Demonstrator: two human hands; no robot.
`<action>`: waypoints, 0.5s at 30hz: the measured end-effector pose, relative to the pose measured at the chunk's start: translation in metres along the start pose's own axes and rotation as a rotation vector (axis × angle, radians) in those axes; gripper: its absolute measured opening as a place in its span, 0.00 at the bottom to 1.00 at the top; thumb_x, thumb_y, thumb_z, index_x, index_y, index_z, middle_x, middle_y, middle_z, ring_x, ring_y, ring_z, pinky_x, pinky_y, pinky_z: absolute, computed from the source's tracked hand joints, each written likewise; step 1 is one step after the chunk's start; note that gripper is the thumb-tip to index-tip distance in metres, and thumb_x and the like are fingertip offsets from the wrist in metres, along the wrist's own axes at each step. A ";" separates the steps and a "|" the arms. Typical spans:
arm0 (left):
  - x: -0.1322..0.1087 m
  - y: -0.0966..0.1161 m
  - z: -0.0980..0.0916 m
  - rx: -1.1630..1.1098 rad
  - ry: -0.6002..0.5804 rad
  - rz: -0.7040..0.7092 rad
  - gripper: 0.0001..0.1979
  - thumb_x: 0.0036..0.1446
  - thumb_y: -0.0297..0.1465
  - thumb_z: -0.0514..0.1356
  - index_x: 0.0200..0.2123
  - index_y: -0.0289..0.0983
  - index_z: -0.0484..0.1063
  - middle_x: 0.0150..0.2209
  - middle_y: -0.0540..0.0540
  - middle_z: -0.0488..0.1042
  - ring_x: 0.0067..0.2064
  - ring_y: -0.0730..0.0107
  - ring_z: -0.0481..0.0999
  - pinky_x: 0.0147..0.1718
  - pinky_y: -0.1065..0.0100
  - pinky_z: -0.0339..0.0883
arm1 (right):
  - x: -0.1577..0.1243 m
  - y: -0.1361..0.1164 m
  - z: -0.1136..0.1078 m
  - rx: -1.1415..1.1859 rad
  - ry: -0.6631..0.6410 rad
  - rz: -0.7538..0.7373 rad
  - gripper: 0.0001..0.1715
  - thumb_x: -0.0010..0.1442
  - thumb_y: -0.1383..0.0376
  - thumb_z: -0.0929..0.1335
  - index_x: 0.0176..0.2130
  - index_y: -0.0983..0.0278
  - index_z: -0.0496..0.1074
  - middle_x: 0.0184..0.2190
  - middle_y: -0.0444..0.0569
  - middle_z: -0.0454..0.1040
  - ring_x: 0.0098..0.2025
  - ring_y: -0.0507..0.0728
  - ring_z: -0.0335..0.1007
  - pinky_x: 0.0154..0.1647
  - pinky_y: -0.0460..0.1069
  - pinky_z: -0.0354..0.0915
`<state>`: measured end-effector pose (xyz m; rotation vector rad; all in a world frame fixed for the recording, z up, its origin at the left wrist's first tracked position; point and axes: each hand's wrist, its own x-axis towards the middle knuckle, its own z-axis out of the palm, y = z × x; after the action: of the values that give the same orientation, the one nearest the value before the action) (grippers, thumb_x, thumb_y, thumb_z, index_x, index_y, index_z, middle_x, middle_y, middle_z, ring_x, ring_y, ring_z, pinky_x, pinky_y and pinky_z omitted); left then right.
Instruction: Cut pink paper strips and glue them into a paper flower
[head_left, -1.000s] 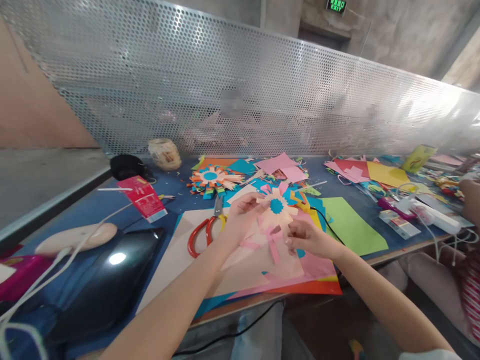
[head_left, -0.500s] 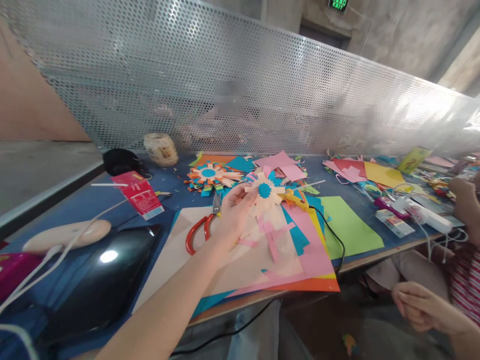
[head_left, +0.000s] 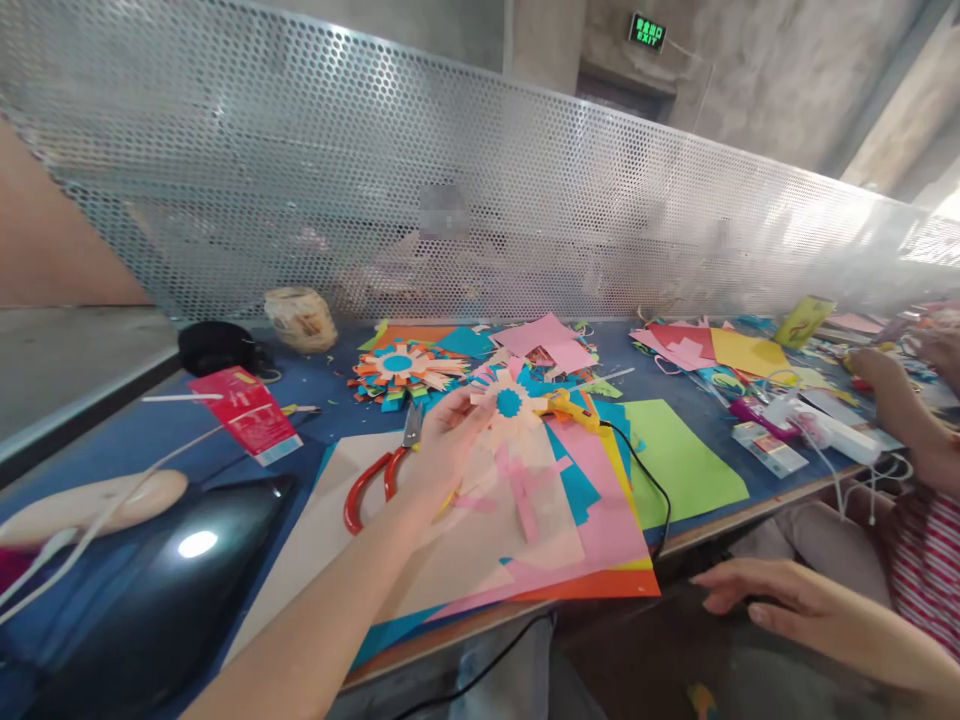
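The left hand [head_left: 452, 432] pinches the left edge of a paper flower [head_left: 510, 402] above the middle of the table, clamped between thumb and fingers. The flower's blue centre faces the near side; being round, it shows no clear long axis, its petals spreading outward. Fingers cover its left petals, and the lower ones blend into the pale paper [head_left: 300, 560]. The right hand [head_left: 780, 595] hangs off the near right edge, fingers loosely apart. Red-handled scissors [head_left: 365, 490] point far, partly hidden by the left hand. A yellow glue gun [head_left: 574, 412] lies just right of the flower, and another flower [head_left: 397, 362] sits far left
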<state>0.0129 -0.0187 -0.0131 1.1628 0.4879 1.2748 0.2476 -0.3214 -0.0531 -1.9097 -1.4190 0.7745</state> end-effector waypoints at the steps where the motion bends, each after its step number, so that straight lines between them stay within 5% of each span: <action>1: 0.000 0.000 0.000 0.005 0.000 -0.003 0.12 0.40 0.36 0.67 0.21 0.36 0.68 0.21 0.53 0.65 0.25 0.78 0.64 0.26 0.75 0.60 | 0.023 -0.029 -0.009 -0.007 -0.011 -0.050 0.20 0.53 0.51 0.66 0.40 0.61 0.73 0.32 0.51 0.74 0.36 0.58 0.71 0.34 0.49 0.67; 6: -0.003 -0.001 0.001 0.002 0.012 -0.035 0.11 0.40 0.35 0.67 0.24 0.37 0.70 0.25 0.52 0.68 0.28 0.77 0.66 0.28 0.75 0.62 | 0.101 -0.121 -0.023 -0.100 -0.081 -0.236 0.17 0.57 0.54 0.63 0.39 0.62 0.71 0.33 0.50 0.74 0.35 0.55 0.70 0.36 0.49 0.66; 12: -0.005 -0.002 0.001 0.134 -0.037 -0.029 0.10 0.44 0.35 0.66 0.26 0.36 0.70 0.24 0.52 0.68 0.27 0.76 0.66 0.27 0.74 0.61 | 0.168 -0.159 0.005 -0.053 0.076 -0.471 0.24 0.51 0.59 0.68 0.47 0.62 0.64 0.45 0.53 0.70 0.42 0.55 0.69 0.40 0.51 0.66; 15: -0.006 -0.002 0.001 0.207 -0.057 0.021 0.09 0.45 0.36 0.64 0.27 0.36 0.70 0.24 0.51 0.67 0.27 0.76 0.65 0.26 0.73 0.59 | 0.192 -0.171 0.015 0.061 0.048 -0.579 0.23 0.51 0.61 0.68 0.46 0.63 0.65 0.43 0.52 0.72 0.43 0.54 0.69 0.42 0.50 0.67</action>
<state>0.0132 -0.0244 -0.0157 1.3765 0.5766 1.2271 0.1818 -0.0959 0.0533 -1.3487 -1.7707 0.4785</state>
